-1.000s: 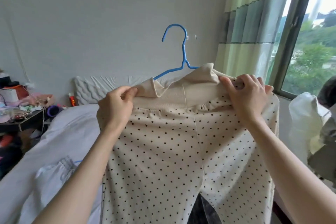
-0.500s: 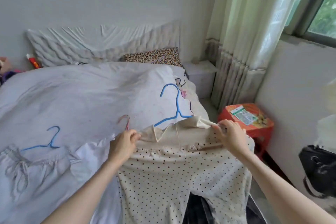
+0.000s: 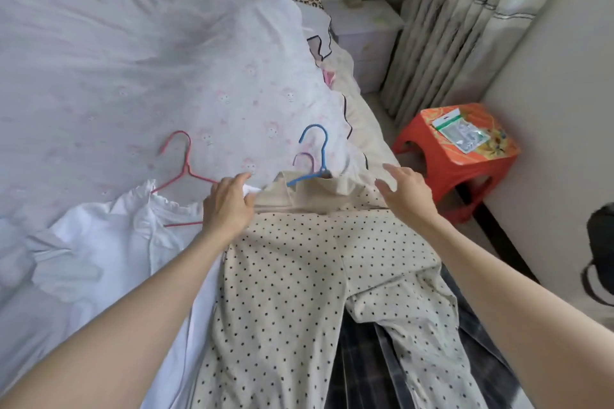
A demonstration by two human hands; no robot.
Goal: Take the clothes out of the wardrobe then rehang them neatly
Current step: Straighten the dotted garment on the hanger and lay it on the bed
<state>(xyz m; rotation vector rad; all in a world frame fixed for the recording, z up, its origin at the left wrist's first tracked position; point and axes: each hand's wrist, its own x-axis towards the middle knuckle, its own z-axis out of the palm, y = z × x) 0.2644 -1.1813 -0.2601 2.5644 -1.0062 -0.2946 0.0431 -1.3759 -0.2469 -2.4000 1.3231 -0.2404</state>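
Polka-dot trousers (image 3: 299, 292) lying on their blue hanger (image 3: 314, 161) near the bed's (image 3: 99, 76) right edge beside a white top (image 3: 109, 242), left hand (image 3: 229, 206) resting curled at the waistband, right hand (image 3: 407, 189) hovering with fingers spread; rehanging seemingly not yet begun.

Both bare forearms reach forward, well apart. The left hand (image 3: 229, 206) lies palm down with fingers loosely bent. The right hand (image 3: 403, 191) hovers, fingers spread and relaxed.

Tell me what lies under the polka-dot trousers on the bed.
Under the polka-dot trousers a dark plaid fabric shows between the legs, and a white garment lies at their left edge. How far either reaches underneath is covered.
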